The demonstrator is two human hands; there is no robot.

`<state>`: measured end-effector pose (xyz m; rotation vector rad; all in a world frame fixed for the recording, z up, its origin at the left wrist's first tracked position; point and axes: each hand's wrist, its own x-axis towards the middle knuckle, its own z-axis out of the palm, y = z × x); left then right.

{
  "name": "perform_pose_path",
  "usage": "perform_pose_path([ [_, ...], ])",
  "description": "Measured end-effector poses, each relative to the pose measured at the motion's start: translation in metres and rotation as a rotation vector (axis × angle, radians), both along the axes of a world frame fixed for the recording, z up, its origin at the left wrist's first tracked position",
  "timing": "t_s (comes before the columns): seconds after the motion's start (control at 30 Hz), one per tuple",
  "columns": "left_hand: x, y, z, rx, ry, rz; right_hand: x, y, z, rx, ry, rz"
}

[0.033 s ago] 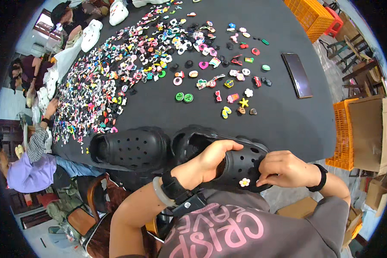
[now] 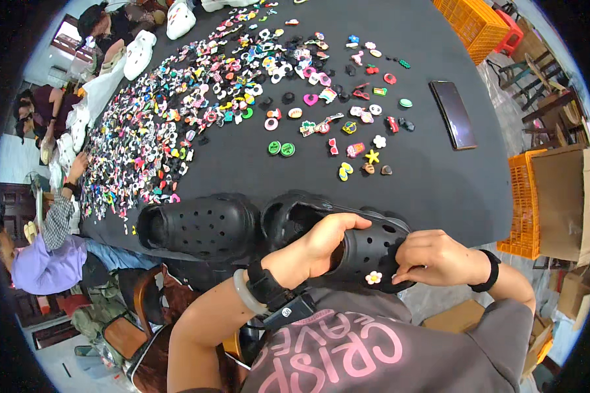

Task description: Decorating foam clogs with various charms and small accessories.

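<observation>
A black foam clog (image 2: 364, 250) with holes in its upper is at the table's near edge, toe to the right. My left hand (image 2: 320, 247) grips it, fingers hidden inside the opening and thumb over the top. At the toe, the fingers of my right hand (image 2: 427, 258) are pinched together against the side; whatever they hold is hidden. A white flower charm (image 2: 373, 278) with a yellow centre sits on the upper, just left of those fingertips. The matching black clog (image 2: 200, 226) lies flat to the left, untouched.
Several loose shoe charms (image 2: 354, 149) lie beyond the clog, and a large heap of charms (image 2: 177, 98) covers the table's left. A phone (image 2: 453, 116) rests at the right. White clogs (image 2: 139, 54) line the far left edge, where other people work. Orange crates (image 2: 519, 206) stand beside the table.
</observation>
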<state>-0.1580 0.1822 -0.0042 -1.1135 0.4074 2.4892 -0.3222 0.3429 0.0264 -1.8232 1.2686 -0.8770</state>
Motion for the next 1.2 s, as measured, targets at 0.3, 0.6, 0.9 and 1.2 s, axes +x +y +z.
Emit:
perform_pose_path([
  [0.3, -0.006, -0.005, 0.002, -0.049, -0.032, -0.026, -0.062, 0.043, 0.084, -0.259, 0.116, -0.575],
  [0.6, -0.001, -0.003, -0.003, -0.063, 0.016, -0.027, -0.060, -0.112, -0.002, 0.200, -0.564, -0.338],
  [0.9, 0.014, 0.009, -0.005, -0.052, 0.120, 0.044, -0.070, -0.246, -0.065, 0.135, 0.085, -0.377],
  [1.2, 0.007, 0.001, -0.005, -0.042, 0.148, 0.014, -0.052, -0.203, -0.050, -0.281, 0.368, -0.573],
])
